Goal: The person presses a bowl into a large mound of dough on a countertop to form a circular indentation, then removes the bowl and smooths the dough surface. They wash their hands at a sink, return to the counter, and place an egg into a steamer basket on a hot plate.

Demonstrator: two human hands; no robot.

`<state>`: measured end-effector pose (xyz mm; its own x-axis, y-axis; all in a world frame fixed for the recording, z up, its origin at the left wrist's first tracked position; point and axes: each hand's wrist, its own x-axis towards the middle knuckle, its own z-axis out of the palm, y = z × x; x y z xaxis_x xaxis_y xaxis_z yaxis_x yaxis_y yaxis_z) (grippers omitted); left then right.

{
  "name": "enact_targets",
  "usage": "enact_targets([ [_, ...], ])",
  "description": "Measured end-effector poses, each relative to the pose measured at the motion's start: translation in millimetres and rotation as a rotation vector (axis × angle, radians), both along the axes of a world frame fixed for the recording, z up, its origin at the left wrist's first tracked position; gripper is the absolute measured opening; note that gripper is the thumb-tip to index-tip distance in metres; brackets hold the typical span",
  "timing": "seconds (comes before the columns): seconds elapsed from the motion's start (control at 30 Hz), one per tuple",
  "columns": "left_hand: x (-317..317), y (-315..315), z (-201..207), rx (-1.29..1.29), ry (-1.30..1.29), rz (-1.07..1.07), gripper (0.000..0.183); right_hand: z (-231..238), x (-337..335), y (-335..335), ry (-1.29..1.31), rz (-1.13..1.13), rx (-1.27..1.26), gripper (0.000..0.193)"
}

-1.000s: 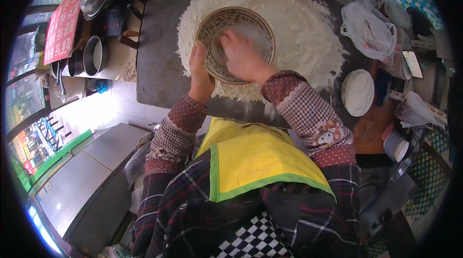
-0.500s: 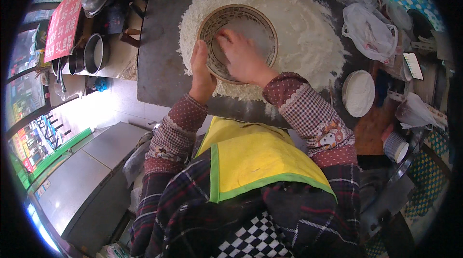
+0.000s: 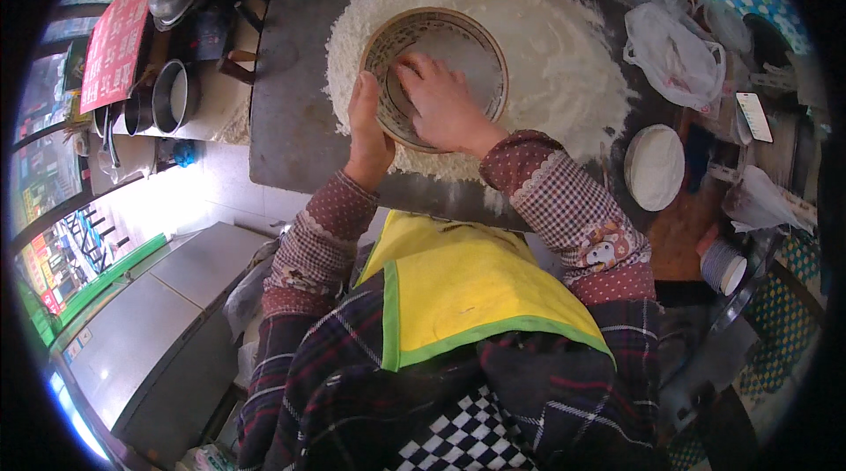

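A round bowl (image 3: pixel 388 41) with a brown rim and a dark-patterned inner wall rests on a broad heap of white flour (image 3: pixel 568 74). My left hand (image 3: pixel 367 132) is cupped against the bowl's left wall and holds it. Inside the bowl, my right hand (image 3: pixel 447 110) is closed with curled fingers near its left side. What those fingers grip, if anything, is hidden. The inside of the bowl looks pale grey; whether that is a fill or the bottom itself I cannot tell.
Flour lies on a dark worktop (image 3: pixel 295 92). To its right are a white, flour-filled round container (image 3: pixel 655 168), a plastic bag (image 3: pixel 674 57) and stacked paper cups (image 3: pixel 724 267). Metal pots (image 3: pixel 176 98) stand on the left, above a grey cabinet (image 3: pixel 132 321).
My right fingers have shifted slightly within the bowl and look less blurred. My left hand and the bowl stay nearly in place.
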<state>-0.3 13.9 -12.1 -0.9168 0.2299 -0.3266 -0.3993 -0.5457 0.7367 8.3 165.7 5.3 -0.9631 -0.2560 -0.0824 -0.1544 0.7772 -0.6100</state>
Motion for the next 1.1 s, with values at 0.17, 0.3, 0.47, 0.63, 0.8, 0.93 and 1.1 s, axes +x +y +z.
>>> enact_targets([
  [0.17,-0.3,-0.3,1.4,0.0,-0.024,0.007,0.052,0.5,4.2,-1.5,0.098,-0.071,0.059,0.061],
  [0.3,0.3,0.3,1.4,0.013,-0.019,-0.004,0.052,0.5,6.9,-2.4,0.127,-0.074,0.013,0.065],
  [0.47,0.8,0.5,3.3,0.013,-0.008,-0.011,0.053,0.6,8.5,-4.2,0.071,-0.069,-0.008,0.069],
  [0.63,1.6,-0.6,3.1,0.014,-0.024,-0.026,0.054,-0.3,10.7,-5.5,0.106,-0.072,-0.04,0.063],
  [0.8,2.2,-1.0,3.1,0.023,-0.058,-0.025,0.054,2.2,12.0,-4.8,0.134,-0.085,0.022,0.057],
  [0.93,3.5,2.0,5.8,0.056,-0.083,-0.03,0.055,6.5,10.7,-1.3,0.097,-0.029,0.139,0.06],
  [1.1,5.4,4.3,9.4,0.074,-0.155,-0.014,0.057,9.6,16.0,3.3,0.096,0.099,0.107,0.05],
])
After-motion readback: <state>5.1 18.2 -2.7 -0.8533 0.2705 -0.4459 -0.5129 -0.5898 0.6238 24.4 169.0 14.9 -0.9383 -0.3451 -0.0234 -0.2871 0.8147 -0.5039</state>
